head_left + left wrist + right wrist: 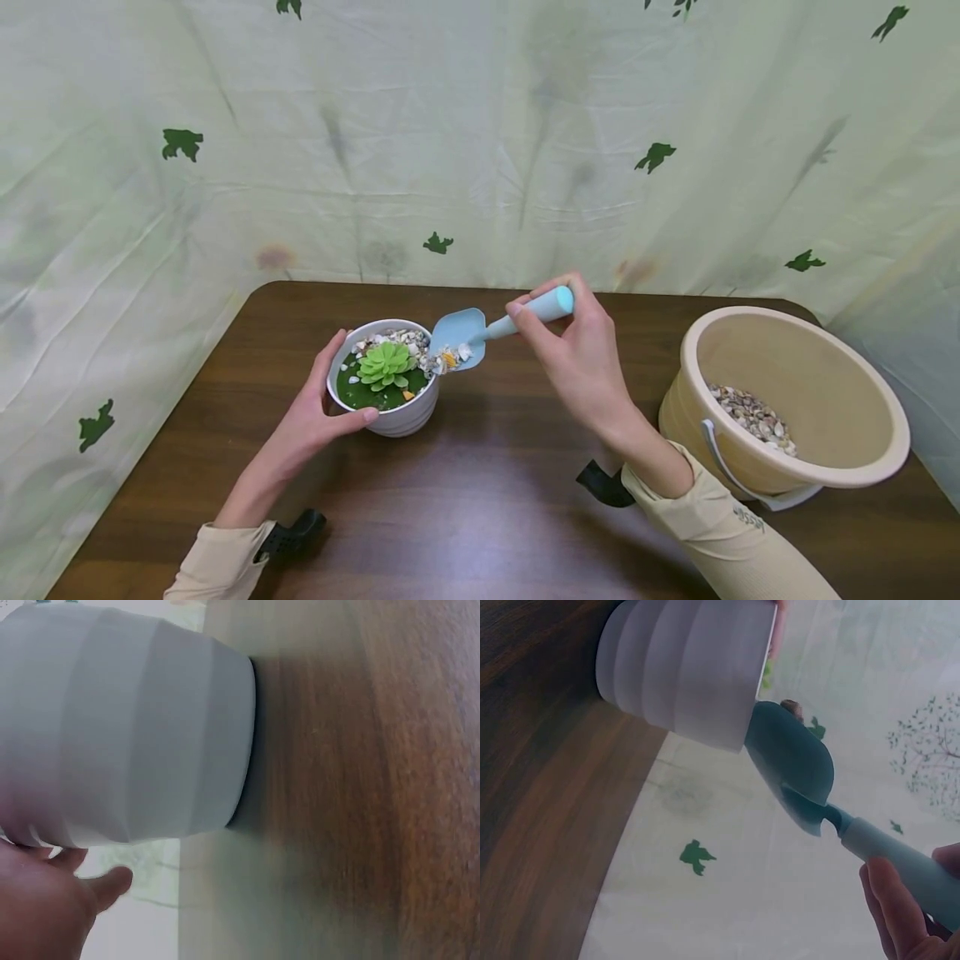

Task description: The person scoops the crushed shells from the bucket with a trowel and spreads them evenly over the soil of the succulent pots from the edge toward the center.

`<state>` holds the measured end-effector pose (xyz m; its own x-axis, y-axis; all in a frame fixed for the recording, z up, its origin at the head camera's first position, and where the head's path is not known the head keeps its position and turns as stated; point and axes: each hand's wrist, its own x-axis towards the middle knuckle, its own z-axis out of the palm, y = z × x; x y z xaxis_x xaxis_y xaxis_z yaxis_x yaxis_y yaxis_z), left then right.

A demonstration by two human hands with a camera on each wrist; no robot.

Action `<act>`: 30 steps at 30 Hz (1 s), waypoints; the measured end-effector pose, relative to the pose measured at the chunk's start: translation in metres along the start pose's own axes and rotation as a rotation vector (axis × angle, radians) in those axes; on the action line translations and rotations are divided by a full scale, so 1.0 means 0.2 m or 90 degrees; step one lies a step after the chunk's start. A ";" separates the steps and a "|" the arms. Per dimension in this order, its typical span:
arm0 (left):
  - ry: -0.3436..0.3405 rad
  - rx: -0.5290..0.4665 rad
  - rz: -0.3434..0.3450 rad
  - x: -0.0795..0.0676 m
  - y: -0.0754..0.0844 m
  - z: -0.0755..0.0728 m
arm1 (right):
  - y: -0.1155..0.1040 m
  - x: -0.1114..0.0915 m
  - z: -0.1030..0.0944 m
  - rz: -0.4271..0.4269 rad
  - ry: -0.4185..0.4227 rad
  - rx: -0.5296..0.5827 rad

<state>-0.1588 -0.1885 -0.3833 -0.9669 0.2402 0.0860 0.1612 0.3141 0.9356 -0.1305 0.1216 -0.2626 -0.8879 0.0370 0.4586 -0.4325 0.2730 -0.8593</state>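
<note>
A white ribbed flower pot [405, 419] stands on the table, with a green succulent [386, 365] in it. Shells and small stones [408, 340] cover the far and right part of the dark green surface around the plant. My left hand [318, 408] holds the pot from the left, thumb at the near side of the rim and fingers along the far left side. My right hand [573, 350] grips the handle of a light blue toy shovel [795, 761]. The shovel's blade leans down over the pot's right rim, carrying shells and an orange piece at its lower edge.
A beige bucket [795, 333] with a grey-blue handle [780, 500] stands at the right of the brown table [480, 517], shells [753, 417] lying at its bottom. A pale curtain with dark green leaf shapes [480, 150] hangs behind the table.
</note>
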 end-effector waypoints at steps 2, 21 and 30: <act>-0.006 -0.013 0.004 0.00 0.00 -0.01 | 0.00 0.00 0.00 -0.001 0.000 -0.003; 0.020 -0.017 0.028 0.01 -0.02 -0.01 | 0.18 0.02 0.01 -0.046 0.004 -0.016; 0.034 0.068 0.026 0.01 -0.01 0.00 | 0.17 0.03 0.01 -0.056 -0.001 -0.020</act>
<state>-0.1615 -0.1883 -0.3844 -0.9678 0.2062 0.1441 0.2180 0.4020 0.8893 -0.1503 0.1291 -0.2901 -0.8467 0.0094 0.5321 -0.5043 0.3051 -0.8078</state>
